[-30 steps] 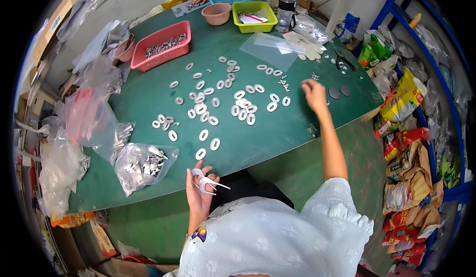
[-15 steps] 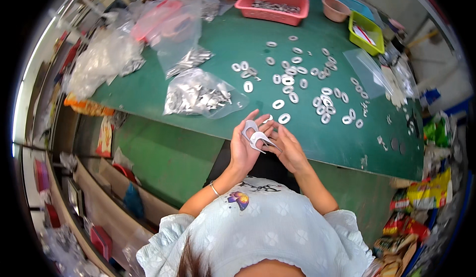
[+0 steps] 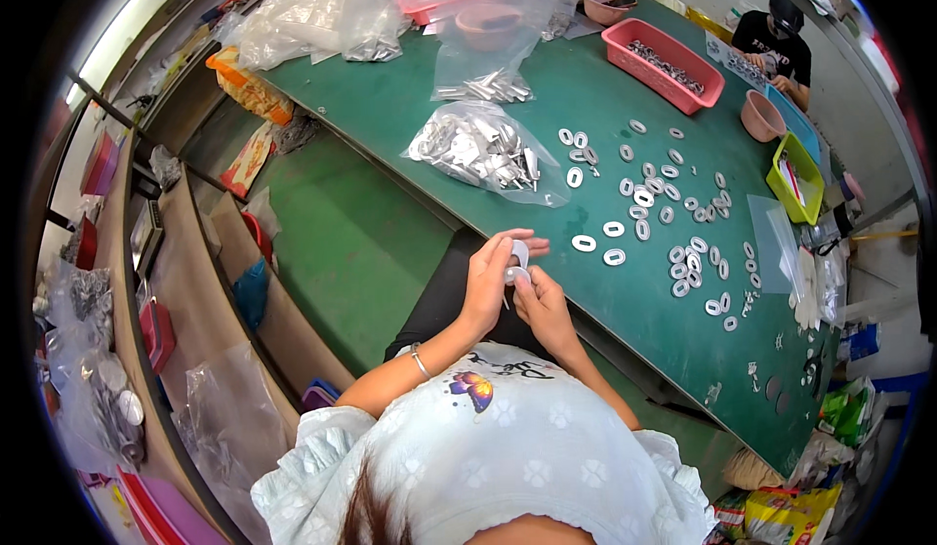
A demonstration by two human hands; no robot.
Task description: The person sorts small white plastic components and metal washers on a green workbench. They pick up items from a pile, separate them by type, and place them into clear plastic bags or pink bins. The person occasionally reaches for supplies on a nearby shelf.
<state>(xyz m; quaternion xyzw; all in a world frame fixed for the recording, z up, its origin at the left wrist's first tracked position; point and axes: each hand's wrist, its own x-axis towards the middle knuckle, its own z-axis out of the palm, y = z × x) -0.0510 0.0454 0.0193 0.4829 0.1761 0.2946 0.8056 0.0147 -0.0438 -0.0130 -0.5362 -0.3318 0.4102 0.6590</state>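
Close in front of my body, my left hand (image 3: pixel 484 289) is closed round flat, pale grey curved metal pieces (image 3: pixel 520 250), its outer fingers reaching past them. My right hand (image 3: pixel 545 313) pinches the near part of the same pieces between thumb and fingers. A thin prong points down between the hands. My fingers cover much of the pieces, so their full shape and number are hidden. On the green table (image 3: pixel 439 67) just beyond lie several oval grey rings (image 3: pixel 584 243) with slots in the middle, some overlapping. A clear bag of silvery metal parts (image 3: pixel 478 150) rests near the table edge.
Farther back stand a pink basket of small parts (image 3: pixel 664 67), a round pink bowl (image 3: pixel 761 116) and a lime-green basket (image 3: pixel 795 184). A co-worker (image 3: pixel 771 47) sits at the far right. Wooden shelving (image 3: pixel 210 340) runs along my left; colourful packages (image 3: pixel 791 511) lie at lower right.
My hands have turned from open-palmed, with the curved pieces lying across the fingers, to closed round them. The view has swung left, shifting the table rightward and bringing the co-worker into sight.
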